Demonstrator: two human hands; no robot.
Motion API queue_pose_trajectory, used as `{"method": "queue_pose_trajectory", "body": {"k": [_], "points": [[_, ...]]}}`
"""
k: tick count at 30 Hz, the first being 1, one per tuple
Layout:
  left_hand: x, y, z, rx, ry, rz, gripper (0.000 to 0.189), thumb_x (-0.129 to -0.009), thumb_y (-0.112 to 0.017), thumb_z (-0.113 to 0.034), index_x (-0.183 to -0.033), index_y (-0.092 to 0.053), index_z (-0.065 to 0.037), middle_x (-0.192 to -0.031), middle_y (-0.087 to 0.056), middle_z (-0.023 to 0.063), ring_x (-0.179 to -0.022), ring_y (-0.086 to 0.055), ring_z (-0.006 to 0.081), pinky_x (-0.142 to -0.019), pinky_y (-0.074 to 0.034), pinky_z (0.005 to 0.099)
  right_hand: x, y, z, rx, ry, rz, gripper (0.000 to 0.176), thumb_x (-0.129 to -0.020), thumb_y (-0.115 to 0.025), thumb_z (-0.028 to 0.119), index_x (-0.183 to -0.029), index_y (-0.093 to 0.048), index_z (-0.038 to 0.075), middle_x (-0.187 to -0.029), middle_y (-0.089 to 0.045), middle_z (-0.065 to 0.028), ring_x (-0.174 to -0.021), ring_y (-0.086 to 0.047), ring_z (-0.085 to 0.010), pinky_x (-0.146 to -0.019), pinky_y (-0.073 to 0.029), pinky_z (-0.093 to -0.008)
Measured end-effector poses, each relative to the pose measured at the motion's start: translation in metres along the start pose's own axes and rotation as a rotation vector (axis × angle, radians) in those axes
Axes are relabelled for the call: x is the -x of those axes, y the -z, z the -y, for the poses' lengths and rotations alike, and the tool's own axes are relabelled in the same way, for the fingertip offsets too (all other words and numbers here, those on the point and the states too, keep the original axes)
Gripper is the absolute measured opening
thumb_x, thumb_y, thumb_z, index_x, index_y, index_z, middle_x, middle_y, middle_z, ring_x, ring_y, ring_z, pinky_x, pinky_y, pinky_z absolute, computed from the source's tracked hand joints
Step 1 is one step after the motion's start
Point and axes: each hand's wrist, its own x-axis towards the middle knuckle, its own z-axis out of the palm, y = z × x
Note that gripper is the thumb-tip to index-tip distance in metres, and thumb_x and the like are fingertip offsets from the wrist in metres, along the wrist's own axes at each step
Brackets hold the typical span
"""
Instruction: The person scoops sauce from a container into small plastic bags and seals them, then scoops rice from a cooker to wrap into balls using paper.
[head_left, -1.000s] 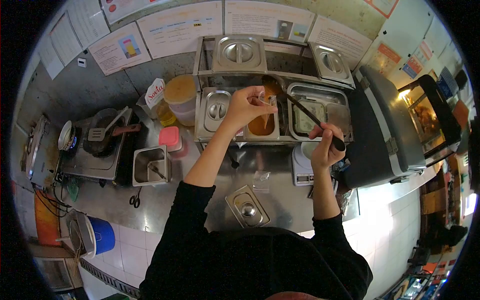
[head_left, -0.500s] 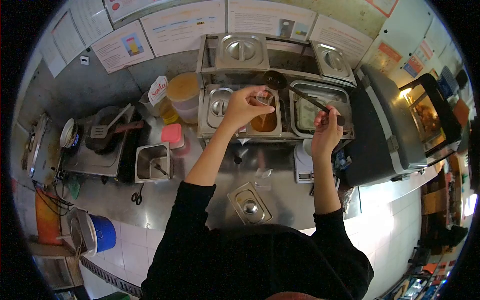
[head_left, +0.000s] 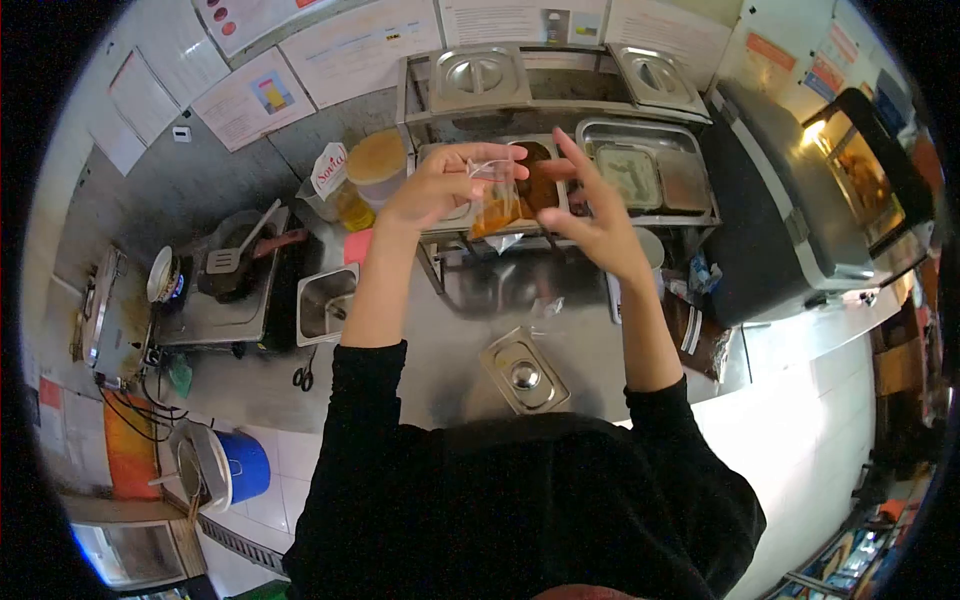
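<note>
My left hand [head_left: 428,192] pinches the top of a small clear plastic bag [head_left: 495,208] with orange-brown sauce in its lower part. The bag hangs in front of the steel sauce pan [head_left: 543,190], which holds brown sauce and is partly hidden by my fingers. Just right of the bag, my right hand [head_left: 607,232] is empty, its fingers spread. I cannot clearly make out the black ladle now. A steel tray [head_left: 690,180] with a smaller container of pale contents sits beyond my right hand.
A loose steel lid [head_left: 525,373] lies on the counter in front of me, near a clear plastic piece [head_left: 546,306]. Left are a small steel pan [head_left: 318,310], scissors [head_left: 304,370] and a lit stove [head_left: 215,300]. A dark heated cabinet [head_left: 790,200] stands right.
My right hand has let go of the black ladle and opened, moving left towards the bag. My left hand has drawn the bag slightly left; more of its sauce shows. The view has shifted.
</note>
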Motion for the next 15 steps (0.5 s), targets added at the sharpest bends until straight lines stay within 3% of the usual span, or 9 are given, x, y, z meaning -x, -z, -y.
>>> {"method": "queue_pose_trajectory", "body": {"k": [1,4,5,7,9,10,12,14,15], "points": [[0.003,-0.007,-0.007,-0.001,0.009,0.01,0.06,-0.065,-0.066,-0.016,-0.12,-0.049,0.001,-0.114,-0.057,0.0104,-0.105,-0.054,0.0162,-0.091,-0.041,0.0283,0.001,-0.006,0.015,-0.363,-0.058,0.04,0.068,-0.072,-0.071,0.013,-0.131,-0.036,0.007,-0.091,-0.06,-0.0081,-0.076,-0.059,-0.0187,-0.072,-0.048,-0.0297],[0.011,-0.03,-0.027,0.075,-0.009,0.178,0.057,-0.069,-0.061,-0.007,-0.124,-0.046,0.002,-0.111,-0.058,0.0144,-0.101,-0.055,0.0149,-0.083,-0.044,0.0257,0.001,-0.012,0.023,-0.55,-0.277,0.116,0.078,-0.071,-0.07,0.004,-0.135,-0.026,0.007,-0.088,-0.06,-0.0066,-0.076,-0.058,-0.0138,-0.07,-0.047,-0.026],[0.017,-0.04,-0.031,-0.031,-0.087,0.048,0.056,-0.07,-0.062,-0.007,-0.123,-0.046,0.002,-0.11,-0.058,0.0132,-0.098,-0.055,0.0138,-0.081,-0.044,0.0248,0.003,-0.011,0.033,-0.616,-0.321,0.078,0.073,-0.072,-0.065,-0.007,-0.134,-0.028,0.005,-0.085,-0.06,-0.0034,-0.077,-0.056,-0.0088,-0.067,-0.045,-0.0204],[0.03,-0.059,-0.03,-0.135,-0.166,-0.084,0.055,-0.072,-0.064,-0.008,-0.123,-0.046,0.001,-0.109,-0.059,0.012,-0.096,-0.056,0.0126,-0.078,-0.045,0.0239,0.012,-0.008,0.043,-0.609,-0.295,0.04,0.07,-0.073,-0.065,-0.006,-0.133,-0.031,0.004,-0.084,-0.06,-0.0035,-0.076,-0.057,-0.0086,-0.065,-0.045,-0.0202],[0.042,-0.074,-0.024,-0.233,-0.121,-0.394,0.043,-0.072,-0.069,-0.014,-0.112,-0.056,-0.001,-0.101,-0.062,0.0074,-0.085,-0.057,0.0092,-0.072,-0.044,0.0212,0.019,-0.008,0.049,-0.602,-0.28,0.002,0.066,-0.073,-0.065,-0.005,-0.131,-0.033,0.003,-0.082,-0.061,-0.0037,-0.075,-0.057,-0.0084,-0.064,-0.045,-0.02],[0.047,-0.077,-0.021,-0.23,-0.119,-0.393,0.043,-0.072,-0.069,-0.014,-0.112,-0.056,-0.001,-0.101,-0.062,0.0074,-0.085,-0.057,0.0092,-0.072,-0.044,0.0212,0.023,-0.008,0.051,-0.604,-0.26,-0.028,0.06,-0.074,-0.065,-0.004,-0.127,-0.038,0.001,-0.084,-0.061,-0.0042,-0.075,-0.057,-0.0083,-0.064,-0.045,-0.0196],[0.056,-0.083,-0.014,-0.292,-0.143,-0.512,0.022,-0.077,-0.066,-0.012,-0.096,-0.063,-0.001,-0.087,-0.064,0.0051,-0.077,-0.058,0.0089,-0.069,-0.044,0.0213,0.031,-0.008,0.055,-0.602,-0.251,-0.056,0.053,-0.075,-0.065,-0.003,-0.123,-0.043,0.0,-0.085,-0.062,-0.0048,-0.075,-0.057,-0.0081,-0.063,-0.045,-0.0191],[0.059,-0.09,-0.012,-0.302,-0.171,-0.535,0.017,-0.078,-0.066,-0.013,-0.09,-0.065,-0.001,-0.081,-0.064,0.0044,-0.074,-0.058,0.0089,-0.068,-0.044,0.0213,0.036,-0.008,0.06,-0.623,-0.287,-0.097,0.035,-0.076,-0.065,0.001,-0.109,-0.055,-0.001,-0.081,-0.062,-0.0043,-0.071,-0.057,-0.0077,-0.066,-0.046,-0.0214],[0.06,-0.094,-0.012,-0.317,-0.2,-0.556,0.014,-0.079,-0.066,-0.014,-0.083,-0.066,-0.001,-0.076,-0.065,0.0038,-0.071,-0.059,0.009,-0.068,-0.045,0.0213,0.038,-0.008,0.063,-0.689,-0.299,-0.168,0.016,-0.079,-0.063,0.004,-0.094,-0.062,-0.003,-0.08,-0.063,-0.0044,-0.07,-0.057,-0.0078,-0.065,-0.046,-0.0211]]}}
